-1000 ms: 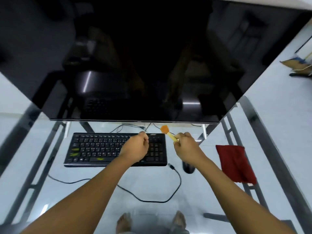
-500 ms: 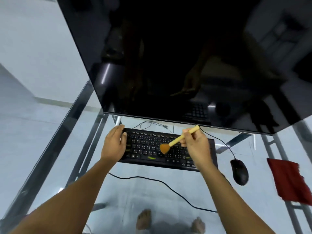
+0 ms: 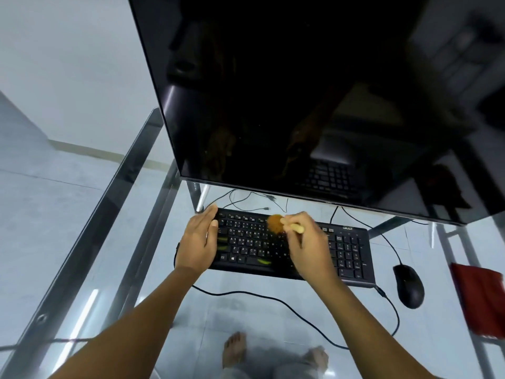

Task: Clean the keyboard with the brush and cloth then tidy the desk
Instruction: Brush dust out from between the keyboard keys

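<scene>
Brushing is the step in hand: the orange bristles of the brush (image 3: 274,224) sit on the upper key rows of the black keyboard (image 3: 344,247), near its middle. The right hand (image 3: 306,247) grips the pale handle, fingers curled round it. The left hand (image 3: 198,242) lies flat, fingers straight, on the keyboard's left end, likely steadying it. The next move, I judge, calls for short, light strokes along the rows toward the number pad. The red cloth (image 3: 481,299) lies unused on the glass desk (image 3: 128,173), right of the mouse (image 3: 409,285).
</scene>
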Tool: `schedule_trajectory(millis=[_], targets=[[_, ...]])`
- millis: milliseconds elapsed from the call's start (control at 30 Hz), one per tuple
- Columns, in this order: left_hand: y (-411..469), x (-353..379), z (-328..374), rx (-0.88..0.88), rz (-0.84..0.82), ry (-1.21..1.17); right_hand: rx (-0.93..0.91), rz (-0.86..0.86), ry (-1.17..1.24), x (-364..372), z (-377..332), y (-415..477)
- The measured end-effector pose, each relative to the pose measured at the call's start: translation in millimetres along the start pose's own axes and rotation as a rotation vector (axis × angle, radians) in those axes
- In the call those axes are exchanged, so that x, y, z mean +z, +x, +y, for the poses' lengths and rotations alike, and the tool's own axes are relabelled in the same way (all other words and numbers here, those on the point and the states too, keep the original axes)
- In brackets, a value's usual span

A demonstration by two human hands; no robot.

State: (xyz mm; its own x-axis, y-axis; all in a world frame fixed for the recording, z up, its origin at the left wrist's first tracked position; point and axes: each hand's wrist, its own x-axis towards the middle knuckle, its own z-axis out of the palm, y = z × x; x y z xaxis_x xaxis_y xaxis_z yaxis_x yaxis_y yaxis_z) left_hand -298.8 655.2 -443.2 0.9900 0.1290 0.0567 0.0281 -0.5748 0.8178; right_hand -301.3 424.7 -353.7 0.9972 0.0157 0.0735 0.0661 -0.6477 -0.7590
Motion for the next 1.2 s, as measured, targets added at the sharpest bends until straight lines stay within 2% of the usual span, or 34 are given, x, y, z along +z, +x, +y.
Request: schedule_trajectory(millis=[67, 133, 167, 200, 233, 267, 300, 333, 367, 400, 433, 467, 533, 567, 633, 667, 700, 733, 767, 800, 833, 900, 933, 967, 1033, 1067, 1133, 1167, 1200], targets=[[1, 0, -1, 0.016, 0.001, -0.008, 0.036, 0.013, 0.099, 3, -4, -3], [2, 0, -3, 0.022, 0.005, 0.001, 0.080, -0.224, 0.158, 11, -8, -6], [2, 0, -5, 0.019, 0.004, 0.006, 0.067, -0.277, 0.083, 13, -9, -7], [2, 1, -7, 0.012, 0.002, 0.007, 0.040, -0.229, 0.013, 13, -9, -4], [2, 1, -7, 0.006, 0.000, 0.002, 0.041, -0.101, -0.009, 11, -11, 0], [2, 1, -7, 0.002, 0.001, -0.006, 0.042, 0.005, 0.047, 9, -14, 2], [3, 2, -7, 0.001, 0.002, -0.011, 0.068, 0.028, 0.142, 10, -18, 1], [3, 2, -7, 0.002, 0.004, -0.008, 0.109, -0.046, 0.211, 13, -24, -2], [4, 2, -7, 0.001, 0.006, -0.001, 0.143, -0.190, 0.250, 19, -27, -6], [4, 1, -9, -0.003, 0.008, 0.004, 0.133, -0.305, 0.175, 24, -28, -9], [3, 1, -10, -0.014, 0.010, -0.001, 0.128, -0.334, 0.145, 27, -27, -10], [3, 1, -11, -0.031, 0.012, -0.022, 0.137, -0.265, 0.131, 27, -26, -10], [3, 2, -10, -0.058, 0.024, -0.081, 0.193, -0.066, 0.268, 22, -26, -5], [3, 3, -9, -0.061, 0.030, -0.095, 0.238, -0.077, 0.326, 21, -28, -4], [3, 3, -11, -0.053, 0.035, -0.084, 0.273, -0.349, 0.347, 27, -34, -8], [4, 3, -13, -0.050, 0.035, -0.080, 0.257, -0.418, 0.279, 29, -34, -10], [4, 3, -15, -0.048, 0.036, -0.081, 0.232, -0.380, 0.233, 30, -32, -9], [4, 2, -16, -0.047, 0.036, -0.086, 0.212, -0.250, 0.197, 29, -31, -6], [3, 3, -15, -0.048, 0.037, -0.093, 0.214, -0.109, 0.216, 25, -29, -2], [4, 3, -13, -0.049, 0.040, -0.096, 0.225, -0.056, 0.265, 22, -27, 1], [4, 3, -11, -0.049, 0.042, -0.093, 0.244, -0.096, 0.304, 21, -30, 3], [4, 3, -10, -0.043, 0.045, -0.079, 0.263, -0.369, 0.274, 25, -34, 0], [4, 2, -10, -0.041, 0.043, -0.075, 0.258, -0.401, 0.234, 27, -32, 1], [4, 2, -11, -0.044, 0.040, -0.076, 0.261, -0.326, 0.216, 27, -30, 3], [4, 3, -10, -0.047, 0.040, -0.084, 0.275, -0.041, 0.294, 20, -25, 12], [4, 4, -10, -0.044, 0.040, -0.083, 0.301, -0.008, 0.373, 19, -23, 15], [4, 5, -10, -0.049, 0.040, -0.076, 0.361, -0.216, 0.457, 21, -28, 12], [4, 5, -9, -0.057, 0.041, -0.069, 0.365, -0.286, 0.410, 24, -27, 10], [4, 4, -10, -0.064, 0.038, -0.064, 0.356, -0.245, 0.385, 27, -24, 10]])
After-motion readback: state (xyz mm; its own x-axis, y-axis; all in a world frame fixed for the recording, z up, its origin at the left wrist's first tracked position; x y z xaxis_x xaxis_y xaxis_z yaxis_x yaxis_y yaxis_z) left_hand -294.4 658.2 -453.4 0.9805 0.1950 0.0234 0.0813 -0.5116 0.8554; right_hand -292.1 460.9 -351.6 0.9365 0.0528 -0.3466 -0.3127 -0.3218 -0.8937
